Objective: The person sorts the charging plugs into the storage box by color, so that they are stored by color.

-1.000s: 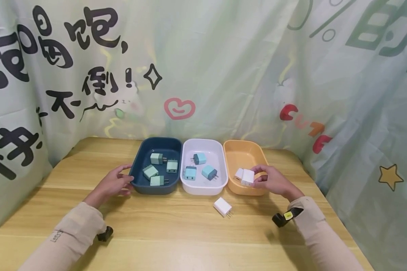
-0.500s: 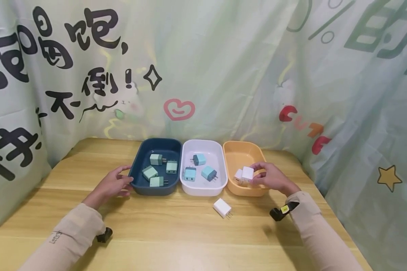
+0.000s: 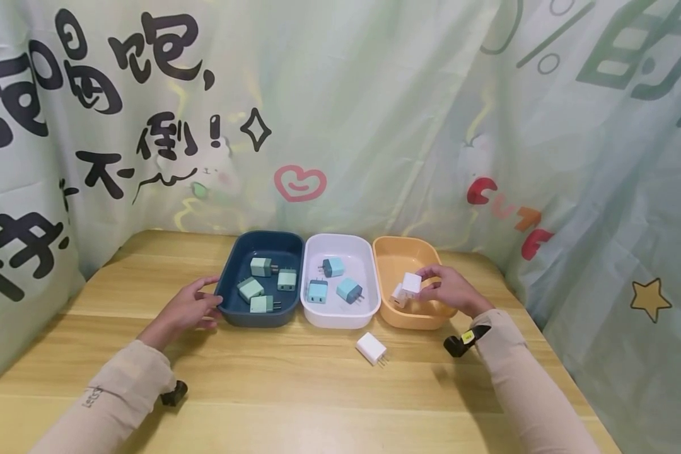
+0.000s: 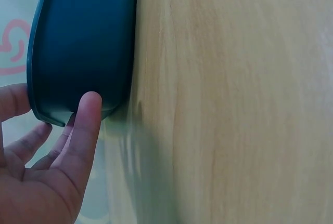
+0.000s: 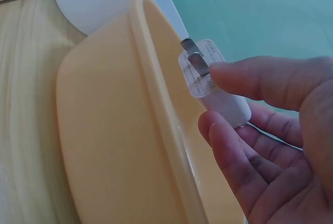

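My right hand [image 3: 454,291] pinches a white plug charger [image 3: 412,284] between thumb and fingers over the orange bin [image 3: 408,249]. In the right wrist view, the metal prongs [image 5: 195,60] of this charger [image 5: 229,105] point up and left beside the thumb. A second white charger [image 3: 398,296] lies in the orange bin. My left hand [image 3: 190,309] rests against the left side of the dark blue bin [image 3: 267,320]. In the left wrist view, one finger [image 4: 87,125] lies along the bin's outer wall [image 4: 86,42] and another touches its rim.
Another white charger [image 3: 371,349] lies on the wooden table [image 3: 295,403] in front of the bins. Several light green chargers [image 3: 262,304] lie in the dark blue bin. The white bin [image 3: 340,320] between holds blue chargers [image 3: 350,290]. A printed curtain [image 3: 363,126] hangs behind.
My right hand has moved slightly up and left with the white charger, tilting it so its prongs point down in the head view. My left hand has stayed against the dark blue bin.
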`<move>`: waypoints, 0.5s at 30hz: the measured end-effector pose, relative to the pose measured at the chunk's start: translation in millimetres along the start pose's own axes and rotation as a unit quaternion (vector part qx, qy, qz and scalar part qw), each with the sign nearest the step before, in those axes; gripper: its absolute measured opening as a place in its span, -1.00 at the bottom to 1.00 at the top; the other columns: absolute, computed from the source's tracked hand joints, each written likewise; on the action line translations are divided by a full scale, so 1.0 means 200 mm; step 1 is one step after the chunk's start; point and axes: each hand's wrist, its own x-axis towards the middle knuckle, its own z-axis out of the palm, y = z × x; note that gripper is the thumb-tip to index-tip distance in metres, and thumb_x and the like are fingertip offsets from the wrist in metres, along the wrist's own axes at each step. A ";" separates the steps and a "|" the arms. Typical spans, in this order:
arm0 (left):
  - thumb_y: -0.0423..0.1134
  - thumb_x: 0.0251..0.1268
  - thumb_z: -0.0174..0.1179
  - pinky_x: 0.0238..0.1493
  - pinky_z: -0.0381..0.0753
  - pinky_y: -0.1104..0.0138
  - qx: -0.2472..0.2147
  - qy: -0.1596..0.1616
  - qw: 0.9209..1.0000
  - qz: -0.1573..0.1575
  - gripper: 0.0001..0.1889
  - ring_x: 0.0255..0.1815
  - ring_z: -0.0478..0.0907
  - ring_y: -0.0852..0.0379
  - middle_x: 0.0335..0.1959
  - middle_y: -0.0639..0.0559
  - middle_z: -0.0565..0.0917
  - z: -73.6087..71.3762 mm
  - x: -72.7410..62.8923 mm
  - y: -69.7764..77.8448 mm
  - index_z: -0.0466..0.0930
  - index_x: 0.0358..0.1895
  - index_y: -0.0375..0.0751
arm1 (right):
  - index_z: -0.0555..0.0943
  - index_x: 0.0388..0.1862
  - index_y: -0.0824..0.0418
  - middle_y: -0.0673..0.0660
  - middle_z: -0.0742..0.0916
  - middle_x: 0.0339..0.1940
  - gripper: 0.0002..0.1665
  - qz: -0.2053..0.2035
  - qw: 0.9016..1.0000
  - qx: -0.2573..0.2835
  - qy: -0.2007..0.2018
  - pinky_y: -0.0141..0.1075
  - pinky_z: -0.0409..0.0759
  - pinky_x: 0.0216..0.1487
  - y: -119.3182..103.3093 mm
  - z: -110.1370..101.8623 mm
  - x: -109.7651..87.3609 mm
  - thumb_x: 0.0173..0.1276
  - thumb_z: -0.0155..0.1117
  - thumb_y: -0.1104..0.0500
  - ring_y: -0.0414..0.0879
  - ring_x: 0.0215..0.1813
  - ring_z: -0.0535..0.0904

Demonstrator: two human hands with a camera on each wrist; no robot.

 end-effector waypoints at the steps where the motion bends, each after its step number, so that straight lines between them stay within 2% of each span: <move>1: -0.27 0.49 0.00 -0.20 0.68 0.20 0.000 0.000 1.000 0.000 -0.36 -0.18 0.59 -0.04 0.13 -0.41 0.41 0.00 0.00 0.00 -0.04 0.53 -0.20 | 0.45 0.13 0.44 0.31 0.54 0.04 -0.39 -0.001 1.000 -0.002 0.002 -0.07 0.61 -0.13 0.00 0.00 0.01 0.11 0.45 0.31 0.02 -0.15 0.60; 7: -0.27 0.49 0.00 -0.21 0.68 0.19 -0.003 -0.002 1.000 0.004 -0.36 -0.19 0.59 -0.03 0.13 -0.42 0.41 0.00 -0.01 0.00 -0.04 0.53 -0.21 | 0.47 0.10 0.43 0.32 0.55 0.03 -0.40 -0.001 1.000 -0.015 0.005 -0.12 0.58 -0.11 0.02 0.00 0.05 0.09 0.47 0.30 0.04 -0.14 0.61; 15: -0.27 0.49 0.01 -0.20 0.68 0.19 -0.005 -0.001 1.000 0.005 -0.36 -0.18 0.58 -0.04 0.13 -0.41 0.41 0.00 0.00 0.00 -0.03 0.53 -0.20 | 0.51 0.03 0.39 0.30 0.57 -0.02 -0.44 0.000 0.999 -0.049 0.003 -0.21 0.47 -0.08 0.05 -0.03 0.13 0.09 0.49 0.18 0.07 -0.06 0.51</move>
